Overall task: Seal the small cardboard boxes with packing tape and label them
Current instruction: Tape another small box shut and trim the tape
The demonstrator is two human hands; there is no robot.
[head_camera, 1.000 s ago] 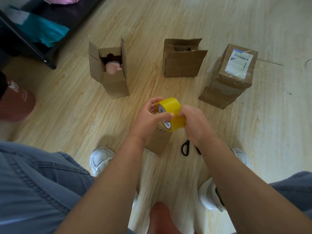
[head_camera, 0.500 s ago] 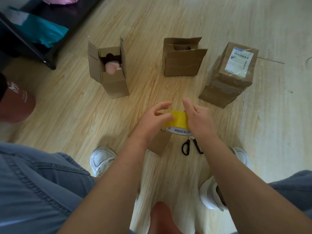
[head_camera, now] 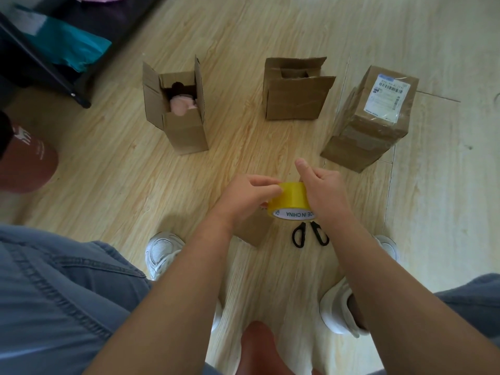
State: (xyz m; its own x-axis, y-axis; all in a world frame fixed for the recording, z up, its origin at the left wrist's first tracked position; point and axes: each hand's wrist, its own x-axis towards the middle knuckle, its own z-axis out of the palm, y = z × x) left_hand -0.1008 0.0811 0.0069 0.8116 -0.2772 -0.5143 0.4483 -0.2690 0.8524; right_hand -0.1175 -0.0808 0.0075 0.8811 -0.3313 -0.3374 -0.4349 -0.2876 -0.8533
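Note:
A yellow roll of packing tape (head_camera: 293, 201) is held between both hands above the wooden floor. My left hand (head_camera: 247, 196) has its fingers curled on the roll's left edge, fingertips picking at the tape surface. My right hand (head_camera: 323, 189) grips the roll's right side, thumb raised. A small cardboard box (head_camera: 253, 230) stands on the floor under my left wrist, mostly hidden. Farther off stand an open box (head_camera: 180, 123) with something pink inside, a second open box (head_camera: 293, 96), and a taped box (head_camera: 374, 125) bearing a white label.
Black-handled scissors (head_camera: 309, 235) lie on the floor just below the roll. My white shoes (head_camera: 162, 253) flank the small box. A dark red cap (head_camera: 25, 158) is at the left edge. Black furniture legs and a teal bag (head_camera: 67, 47) fill the top left.
The roll has turned from its hole facing me to lying flat, and dropped lower. My left fingers, spread half a second ago, now curl onto the tape's edge.

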